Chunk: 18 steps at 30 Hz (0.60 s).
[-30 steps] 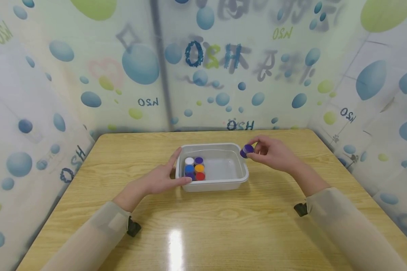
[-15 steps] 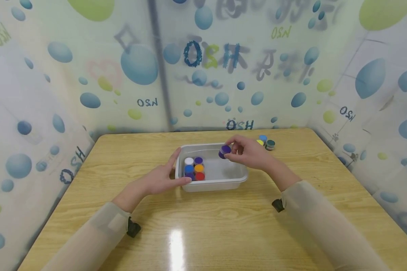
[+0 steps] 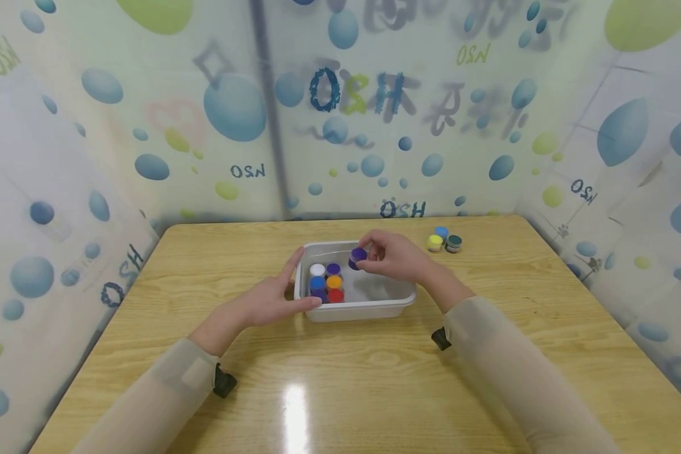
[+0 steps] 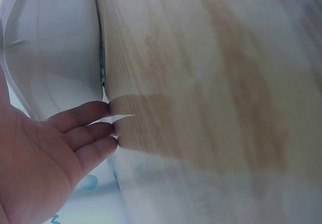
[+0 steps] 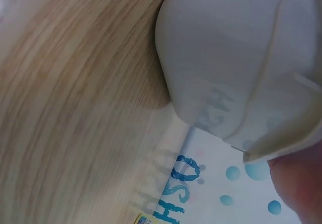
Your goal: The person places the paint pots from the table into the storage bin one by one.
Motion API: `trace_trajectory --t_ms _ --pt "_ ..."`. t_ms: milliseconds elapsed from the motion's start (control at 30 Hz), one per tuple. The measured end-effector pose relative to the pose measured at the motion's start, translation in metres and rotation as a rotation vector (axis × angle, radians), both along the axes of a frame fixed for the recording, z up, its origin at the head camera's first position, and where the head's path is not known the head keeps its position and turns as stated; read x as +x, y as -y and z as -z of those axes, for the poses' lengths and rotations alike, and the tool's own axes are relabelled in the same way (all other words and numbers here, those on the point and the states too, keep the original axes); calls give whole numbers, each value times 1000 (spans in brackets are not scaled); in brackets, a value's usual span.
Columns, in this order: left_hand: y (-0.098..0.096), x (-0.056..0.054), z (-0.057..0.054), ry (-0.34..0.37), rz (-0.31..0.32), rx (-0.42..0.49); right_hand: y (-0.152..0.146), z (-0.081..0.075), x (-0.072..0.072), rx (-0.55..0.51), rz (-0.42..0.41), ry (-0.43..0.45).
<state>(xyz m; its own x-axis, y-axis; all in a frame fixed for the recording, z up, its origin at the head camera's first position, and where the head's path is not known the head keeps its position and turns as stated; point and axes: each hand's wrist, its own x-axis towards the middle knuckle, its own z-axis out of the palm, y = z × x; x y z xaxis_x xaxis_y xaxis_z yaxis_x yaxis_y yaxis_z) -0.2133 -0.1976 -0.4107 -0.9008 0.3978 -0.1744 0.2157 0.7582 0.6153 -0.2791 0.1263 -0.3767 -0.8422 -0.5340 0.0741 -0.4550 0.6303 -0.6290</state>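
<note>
My right hand (image 3: 396,255) pinches a small cylindrical jar with a dark purple lid (image 3: 357,257) between thumb and fingertips, over the inside of a white rectangular plastic tray (image 3: 359,313). Taking twelve o'clock as straight away from me, the jar sits at nine o'clock from my right knuckles, lid up and its short axis close to upright. I can't tell how high its base hangs, and the right wrist view shows the tray's outside, not the jar.

What matters most, I judge, is the gap at the jar's eight o'clock: there stands a matching small purple-lidded jar (image 3: 333,270), the far right one of six packed at the tray's left end. Beside it is a white-lidded jar (image 3: 317,270); nearer me come a blue-lidded jar (image 3: 317,284) and an orange-lidded jar (image 3: 333,283), then a dark purplish jar (image 3: 318,294) partly behind my thumb and a red-lidded jar (image 3: 335,296).

The tray's long axis runs nine to three. My left hand (image 3: 265,299), fingers extended, spans its nine o'clock end; my right is nearer the held jar. Yellow (image 3: 434,243), light-blue (image 3: 441,232) and dark-green lidded jars (image 3: 453,244) stand on the wooden table (image 3: 363,378) at the tray's two o'clock.
</note>
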Motion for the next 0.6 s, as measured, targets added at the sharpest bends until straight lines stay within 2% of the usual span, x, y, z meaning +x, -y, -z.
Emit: trace_trajectory --t_ms 400,600 --pt "-3 1 1 5 11 13 7 7 -8 33 44 55" --pt "0 0 1 0 9 8 15 10 -10 160 67 65"
